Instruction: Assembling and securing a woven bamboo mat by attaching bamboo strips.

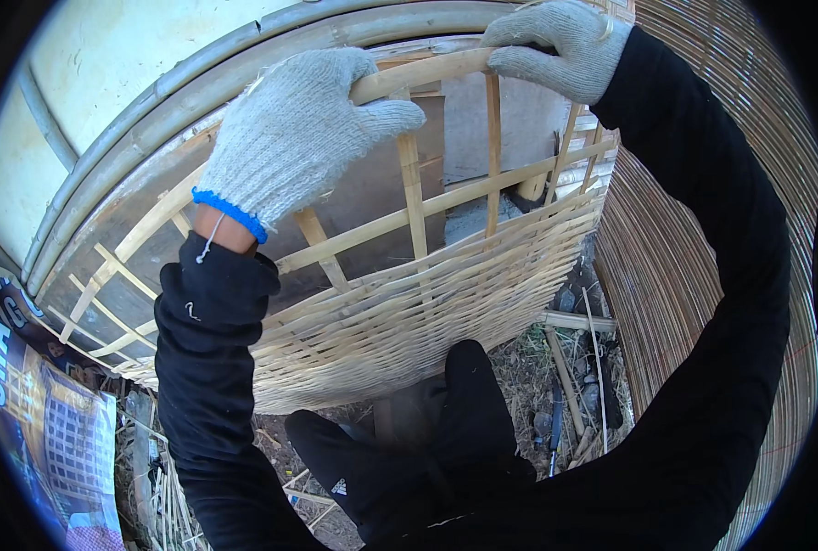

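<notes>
A woven bamboo panel (427, 317) stands upright before me, dense in its lower part and open latticework above. Both my hands wear grey-white knitted gloves. My left hand (290, 129) closes around a pale bamboo strip (432, 75) that runs along the panel's top, its thumb pointing right. At the strip's right end, my right hand (560, 55) pinches it between thumb and fingers. Upright bamboo slats (412, 197) rise between the woven part and the strip. The left fingertips are hidden behind the strip.
Behind the panel are curved poles (152, 101) and a wall of boards. A screen of thin brown sticks (666, 303) closes the right side. A printed banner (51, 441) hangs at lower left. Stones, sticks and bamboo scraps (574, 386) litter the ground around my knees.
</notes>
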`<state>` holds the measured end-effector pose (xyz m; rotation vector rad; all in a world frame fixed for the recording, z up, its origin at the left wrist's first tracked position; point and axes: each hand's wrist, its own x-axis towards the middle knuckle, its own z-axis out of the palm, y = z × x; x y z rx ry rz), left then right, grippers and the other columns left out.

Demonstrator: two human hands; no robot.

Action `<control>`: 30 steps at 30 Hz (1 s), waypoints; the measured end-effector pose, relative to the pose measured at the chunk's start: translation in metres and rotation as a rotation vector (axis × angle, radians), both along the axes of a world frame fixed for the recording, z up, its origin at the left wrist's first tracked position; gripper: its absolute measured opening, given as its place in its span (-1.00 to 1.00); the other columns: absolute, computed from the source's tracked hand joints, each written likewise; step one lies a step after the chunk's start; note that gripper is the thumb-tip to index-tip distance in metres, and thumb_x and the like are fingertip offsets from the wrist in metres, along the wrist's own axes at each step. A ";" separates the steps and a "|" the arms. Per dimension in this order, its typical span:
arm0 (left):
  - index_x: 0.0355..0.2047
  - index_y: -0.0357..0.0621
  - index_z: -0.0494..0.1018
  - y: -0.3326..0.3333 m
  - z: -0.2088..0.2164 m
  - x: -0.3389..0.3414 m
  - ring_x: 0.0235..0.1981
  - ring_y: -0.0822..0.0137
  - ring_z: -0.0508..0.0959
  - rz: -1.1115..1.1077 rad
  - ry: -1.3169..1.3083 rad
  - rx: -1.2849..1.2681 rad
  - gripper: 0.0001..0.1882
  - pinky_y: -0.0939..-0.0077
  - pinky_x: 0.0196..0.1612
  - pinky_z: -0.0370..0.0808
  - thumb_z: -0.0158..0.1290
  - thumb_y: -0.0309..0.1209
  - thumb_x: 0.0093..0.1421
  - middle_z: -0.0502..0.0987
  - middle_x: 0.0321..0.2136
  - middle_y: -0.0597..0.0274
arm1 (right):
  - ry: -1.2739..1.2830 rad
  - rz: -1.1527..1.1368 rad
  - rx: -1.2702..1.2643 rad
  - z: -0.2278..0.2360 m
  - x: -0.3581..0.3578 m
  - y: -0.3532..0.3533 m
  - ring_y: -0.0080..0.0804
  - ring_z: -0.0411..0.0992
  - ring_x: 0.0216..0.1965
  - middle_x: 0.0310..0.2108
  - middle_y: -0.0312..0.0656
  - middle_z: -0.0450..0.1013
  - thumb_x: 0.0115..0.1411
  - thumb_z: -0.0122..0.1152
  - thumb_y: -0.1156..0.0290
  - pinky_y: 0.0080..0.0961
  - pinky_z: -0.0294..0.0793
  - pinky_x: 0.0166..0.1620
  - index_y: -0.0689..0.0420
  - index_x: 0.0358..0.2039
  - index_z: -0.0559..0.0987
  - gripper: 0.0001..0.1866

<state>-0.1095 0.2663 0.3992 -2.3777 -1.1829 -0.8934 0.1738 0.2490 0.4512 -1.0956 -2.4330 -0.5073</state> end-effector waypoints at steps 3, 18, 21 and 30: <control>-0.13 -0.24 0.65 0.003 0.003 -0.003 -0.39 0.24 0.63 -0.029 -0.003 -0.038 -0.31 0.27 -0.21 0.55 0.24 0.22 0.16 0.60 -0.47 0.09 | -0.006 0.146 0.052 -0.002 0.008 0.012 -0.04 0.63 -0.18 -0.24 0.09 0.65 0.31 0.25 0.27 -0.24 0.60 -0.08 0.22 -0.10 0.70 -0.70; -0.08 -0.19 0.64 0.004 0.009 -0.005 -0.43 0.36 0.61 -0.038 0.032 -0.120 -0.38 0.36 -0.24 0.53 0.25 0.16 0.19 0.60 -0.48 0.21 | -0.009 0.032 -0.062 0.008 -0.004 0.001 -0.08 0.63 -0.27 -0.32 0.07 0.63 0.29 0.24 0.23 -0.28 0.60 -0.16 0.27 -0.18 0.70 -0.67; -0.08 -0.19 0.63 0.005 0.006 -0.006 -0.41 0.34 0.61 -0.042 -0.008 -0.148 -0.38 0.36 -0.23 0.53 0.25 0.16 0.19 0.60 -0.47 0.18 | 0.041 -0.017 -0.062 0.003 -0.004 0.001 -0.12 0.62 -0.28 -0.34 0.06 0.63 0.29 0.24 0.23 -0.30 0.59 -0.18 0.26 -0.17 0.70 -0.67; -0.10 -0.19 0.63 0.000 0.002 -0.001 -0.38 0.25 0.62 -0.021 0.015 -0.067 -0.42 0.27 -0.21 0.55 0.21 0.12 0.22 0.61 -0.43 0.11 | 0.038 -0.023 -0.130 0.008 -0.005 -0.006 -0.17 0.59 -0.38 -0.40 0.04 0.61 0.31 0.24 0.23 -0.32 0.57 -0.24 0.27 -0.20 0.70 -0.68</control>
